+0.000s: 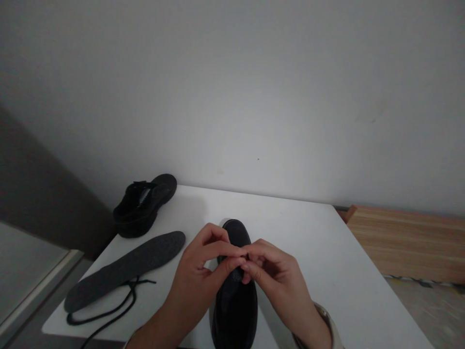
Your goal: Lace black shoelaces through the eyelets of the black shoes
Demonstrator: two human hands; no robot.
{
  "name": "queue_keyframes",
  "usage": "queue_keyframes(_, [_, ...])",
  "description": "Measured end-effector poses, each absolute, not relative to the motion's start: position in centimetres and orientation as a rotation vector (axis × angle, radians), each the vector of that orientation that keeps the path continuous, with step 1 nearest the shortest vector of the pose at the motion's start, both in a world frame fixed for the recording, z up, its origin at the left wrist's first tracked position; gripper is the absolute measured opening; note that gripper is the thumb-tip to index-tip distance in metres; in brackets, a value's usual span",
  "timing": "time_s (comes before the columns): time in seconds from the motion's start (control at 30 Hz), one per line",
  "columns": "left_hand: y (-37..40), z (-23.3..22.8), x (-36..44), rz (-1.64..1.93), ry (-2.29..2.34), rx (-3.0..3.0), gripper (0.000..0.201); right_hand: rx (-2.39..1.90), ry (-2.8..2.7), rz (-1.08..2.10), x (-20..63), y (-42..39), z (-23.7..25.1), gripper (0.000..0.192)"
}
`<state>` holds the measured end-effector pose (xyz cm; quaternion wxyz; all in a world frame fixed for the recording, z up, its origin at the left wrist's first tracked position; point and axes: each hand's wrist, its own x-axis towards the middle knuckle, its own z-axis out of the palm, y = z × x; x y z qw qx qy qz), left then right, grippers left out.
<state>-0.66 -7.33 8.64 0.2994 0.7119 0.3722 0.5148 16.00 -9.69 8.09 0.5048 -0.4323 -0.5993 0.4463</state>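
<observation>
Over the near black shoe (235,291) on the white worktop (308,242), both hands (203,271) (276,276) pinch together at its lacing, fingertips narrow; what they grip is hidden. Its upper looks supple, the sole stiff and light. Left of the shoe lie an insole (127,269) and a limp lace (109,310).

left hand (203,264), right hand (276,276), black shoe (236,300), table (308,242)

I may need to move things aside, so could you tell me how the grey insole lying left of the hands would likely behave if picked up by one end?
The insole looks thin and flat, so it would probably droop, and it seems light. The loose black lace lies against it and might drag along.
</observation>
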Motion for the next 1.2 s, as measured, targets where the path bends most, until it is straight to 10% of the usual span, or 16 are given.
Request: queue_keyframes(1.2, [-7.0,5.3,0.0,0.967,0.945,1.685,0.018,-1.028,-1.765,0.695,18.0,-9.0,7.5,0.026])
